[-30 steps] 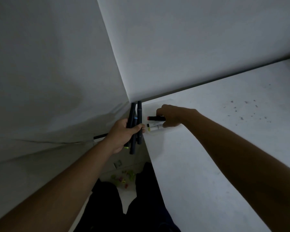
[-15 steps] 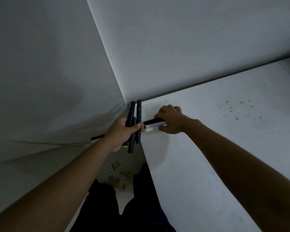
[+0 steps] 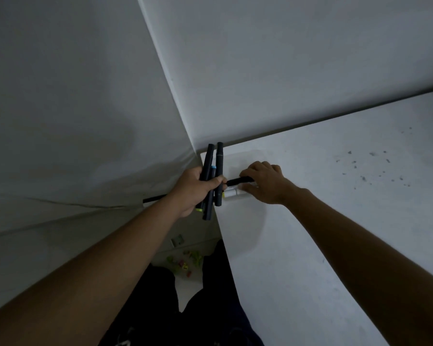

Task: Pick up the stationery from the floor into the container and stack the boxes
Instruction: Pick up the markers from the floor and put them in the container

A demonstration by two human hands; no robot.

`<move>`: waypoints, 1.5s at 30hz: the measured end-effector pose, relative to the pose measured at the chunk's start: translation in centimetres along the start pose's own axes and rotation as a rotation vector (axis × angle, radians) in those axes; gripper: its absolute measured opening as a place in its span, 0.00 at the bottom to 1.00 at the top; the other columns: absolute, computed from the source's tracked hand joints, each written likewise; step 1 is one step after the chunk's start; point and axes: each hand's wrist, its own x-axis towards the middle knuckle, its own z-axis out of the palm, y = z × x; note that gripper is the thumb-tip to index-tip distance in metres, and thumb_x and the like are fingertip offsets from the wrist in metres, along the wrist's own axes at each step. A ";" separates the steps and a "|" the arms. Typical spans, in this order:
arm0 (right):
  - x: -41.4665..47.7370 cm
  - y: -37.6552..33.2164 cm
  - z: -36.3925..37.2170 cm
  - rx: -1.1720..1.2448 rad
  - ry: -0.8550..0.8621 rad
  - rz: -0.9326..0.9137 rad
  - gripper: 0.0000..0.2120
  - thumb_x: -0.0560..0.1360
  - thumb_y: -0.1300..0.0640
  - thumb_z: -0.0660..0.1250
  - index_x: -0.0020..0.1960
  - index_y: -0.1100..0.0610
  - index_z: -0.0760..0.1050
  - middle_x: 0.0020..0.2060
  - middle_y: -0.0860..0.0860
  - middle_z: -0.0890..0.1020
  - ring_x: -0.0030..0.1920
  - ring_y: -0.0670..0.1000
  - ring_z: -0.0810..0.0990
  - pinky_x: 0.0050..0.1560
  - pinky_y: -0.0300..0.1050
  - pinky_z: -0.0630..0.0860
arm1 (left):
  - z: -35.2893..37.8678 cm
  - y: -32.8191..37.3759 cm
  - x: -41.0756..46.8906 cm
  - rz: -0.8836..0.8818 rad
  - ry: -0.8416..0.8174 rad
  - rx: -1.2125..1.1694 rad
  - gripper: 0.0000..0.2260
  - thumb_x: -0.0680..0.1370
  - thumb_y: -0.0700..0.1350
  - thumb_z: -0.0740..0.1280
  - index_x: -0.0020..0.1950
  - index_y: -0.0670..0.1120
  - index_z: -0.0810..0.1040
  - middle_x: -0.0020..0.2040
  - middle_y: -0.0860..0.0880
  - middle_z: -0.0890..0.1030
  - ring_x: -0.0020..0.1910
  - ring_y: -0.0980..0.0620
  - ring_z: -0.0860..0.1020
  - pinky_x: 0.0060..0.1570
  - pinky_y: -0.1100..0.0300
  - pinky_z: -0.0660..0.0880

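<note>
My left hand (image 3: 194,189) grips a bundle of dark markers (image 3: 211,179) that stand nearly upright, one with a blue cap and one with a yellow-green end. My right hand (image 3: 265,182) rests palm down on a clear container (image 3: 238,158) at the near left corner of the white table (image 3: 335,233), its fingers on a black marker (image 3: 238,181) lying across it. White markers (image 3: 231,194) lie under that one. Small coloured stationery pieces (image 3: 185,262) are scattered on the floor below, between my legs and the wall.
White walls meet in a corner right behind the table. A thin black rod (image 3: 155,198) sticks out to the left behind my left wrist. A small square item (image 3: 177,240) lies on the floor. Dark specks (image 3: 375,168) dot the table's far right.
My right hand has slid left and lowered the black marker onto the container, close to my left hand. The left hand holds its bundle in the same place.
</note>
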 end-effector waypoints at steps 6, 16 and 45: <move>0.2 -0.2 -0.6 0.024 -0.050 -0.002 0.19 0.74 0.46 0.66 0.64 0.43 0.70 0.63 0.50 0.70 0.64 0.54 0.65 0.64 0.54 0.59 | 0.2 -0.2 0.3 0.007 -0.003 0.032 0.11 0.78 0.38 0.66 0.59 0.36 0.76 0.52 0.42 0.84 0.52 0.48 0.83 0.53 0.52 0.79; 0.2 -2.3 0.9 0.052 0.071 0.066 0.19 0.73 0.38 0.64 0.63 0.40 0.72 0.61 0.46 0.74 0.62 0.54 0.68 0.61 0.56 0.58 | -0.1 -2.5 0.9 -0.058 0.077 0.083 0.07 0.76 0.42 0.69 0.52 0.42 0.78 0.50 0.43 0.84 0.52 0.46 0.82 0.58 0.43 0.77; -0.9 -2.5 -3.1 0.906 0.089 0.192 0.13 0.78 0.49 0.63 0.57 0.55 0.77 0.51 0.49 0.83 0.51 0.48 0.82 0.58 0.46 0.77 | 1.4 -1.0 2.0 0.009 0.102 -0.176 0.06 0.79 0.41 0.65 0.52 0.42 0.79 0.51 0.47 0.84 0.54 0.50 0.81 0.59 0.52 0.76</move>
